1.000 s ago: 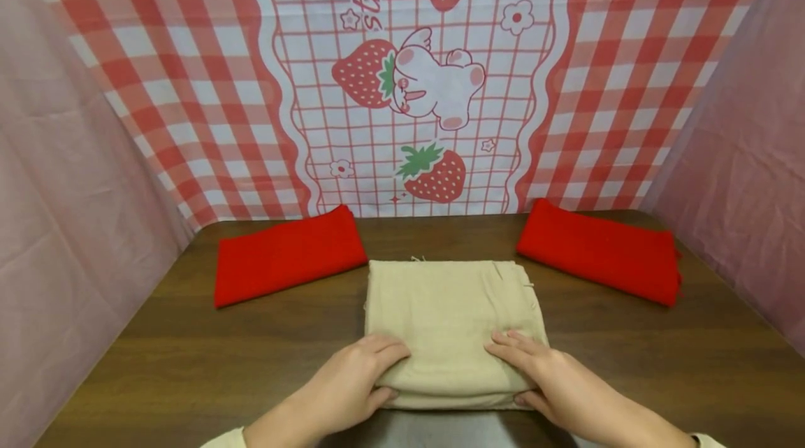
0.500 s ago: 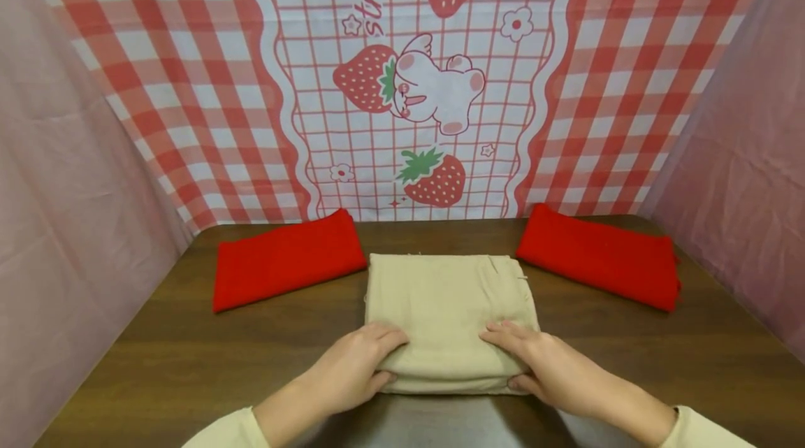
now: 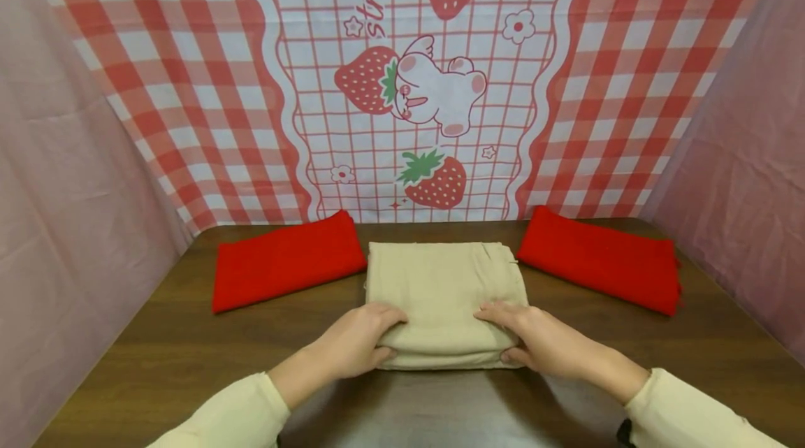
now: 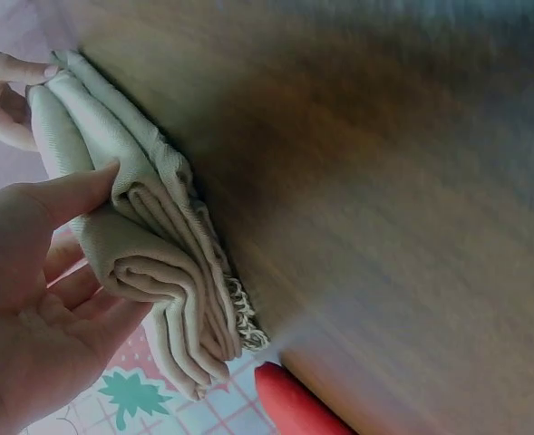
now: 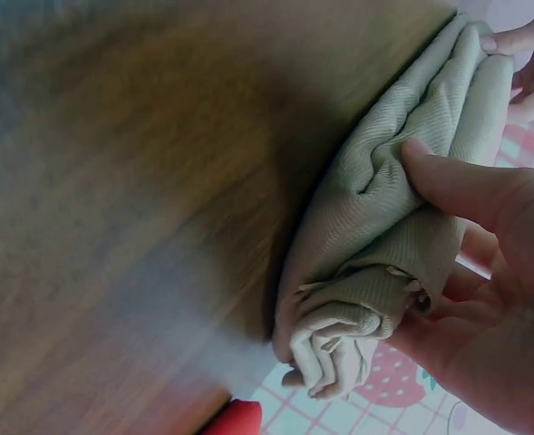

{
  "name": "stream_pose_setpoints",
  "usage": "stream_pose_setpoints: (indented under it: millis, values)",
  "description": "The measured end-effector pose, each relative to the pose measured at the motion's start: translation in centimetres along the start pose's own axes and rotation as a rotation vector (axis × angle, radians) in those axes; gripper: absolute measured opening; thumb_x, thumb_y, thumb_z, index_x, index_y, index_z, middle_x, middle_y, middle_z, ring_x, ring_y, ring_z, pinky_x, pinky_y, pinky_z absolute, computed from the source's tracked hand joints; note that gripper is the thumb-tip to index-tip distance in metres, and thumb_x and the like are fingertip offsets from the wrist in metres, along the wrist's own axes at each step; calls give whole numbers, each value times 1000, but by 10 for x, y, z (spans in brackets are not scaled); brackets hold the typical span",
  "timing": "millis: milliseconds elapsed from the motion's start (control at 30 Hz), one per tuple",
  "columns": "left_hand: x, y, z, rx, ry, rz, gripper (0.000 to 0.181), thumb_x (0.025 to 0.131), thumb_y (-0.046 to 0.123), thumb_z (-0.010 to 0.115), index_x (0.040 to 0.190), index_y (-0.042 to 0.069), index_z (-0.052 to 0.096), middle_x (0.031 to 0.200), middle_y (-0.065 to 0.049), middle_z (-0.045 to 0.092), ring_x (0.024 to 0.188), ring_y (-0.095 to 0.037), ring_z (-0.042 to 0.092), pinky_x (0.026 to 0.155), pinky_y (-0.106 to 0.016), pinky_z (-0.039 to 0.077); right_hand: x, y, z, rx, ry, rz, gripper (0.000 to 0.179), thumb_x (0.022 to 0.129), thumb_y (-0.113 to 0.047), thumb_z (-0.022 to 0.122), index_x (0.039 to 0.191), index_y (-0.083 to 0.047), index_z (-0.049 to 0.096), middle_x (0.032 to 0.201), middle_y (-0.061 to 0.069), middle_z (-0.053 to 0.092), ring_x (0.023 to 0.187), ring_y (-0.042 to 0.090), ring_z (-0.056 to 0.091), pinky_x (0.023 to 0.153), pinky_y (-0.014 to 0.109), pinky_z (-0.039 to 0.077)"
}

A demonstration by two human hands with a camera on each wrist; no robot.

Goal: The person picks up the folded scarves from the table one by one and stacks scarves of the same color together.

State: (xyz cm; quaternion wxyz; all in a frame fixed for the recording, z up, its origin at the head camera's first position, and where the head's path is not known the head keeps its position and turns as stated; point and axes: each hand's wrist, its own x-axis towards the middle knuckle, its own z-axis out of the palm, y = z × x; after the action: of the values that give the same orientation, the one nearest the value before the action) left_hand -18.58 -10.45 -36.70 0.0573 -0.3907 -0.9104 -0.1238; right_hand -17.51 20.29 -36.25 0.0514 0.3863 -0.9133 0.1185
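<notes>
A beige scarf [image 3: 440,287], folded into a thick rectangle, lies on the table in the head view. My left hand [image 3: 358,340] grips its near left corner, fingers on top and thumb at the front edge. At the near right corner my right hand [image 3: 541,340] holds it the same way. Rolled layers of the scarf [image 4: 149,245] and a bit of fringe show at its side in the left wrist view. Bunched folds of the scarf [image 5: 366,263] appear in the right wrist view, the thumb pressing the front layer.
Two folded red cloths lie farther back: one red cloth [image 3: 286,263] at the left, another red cloth [image 3: 600,263] at the right. The brown wooden table [image 3: 157,364] ends at a strawberry-print checked curtain [image 3: 434,84]. Pink drapes [image 3: 69,154] hang at both sides.
Both hands have slid the beige scarf forward, away from the body, keeping their grip. More of the sleeves now shows. The red cloths stay in place on the table.
</notes>
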Motion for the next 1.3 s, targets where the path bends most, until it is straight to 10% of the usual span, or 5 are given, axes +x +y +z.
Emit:
stream_pose_setpoints:
  millis: [1300]
  values:
    - [26, -22, -2, -14, -59, -43, 41, 79, 14, 78, 115, 5, 63, 112, -9, 68, 104, -23, 64, 92, -37, 52, 27, 20, 0, 4, -15, 3, 60, 74, -9, 80, 129, -3, 57, 128, 14, 63, 118, 32, 61, 96, 48, 50]
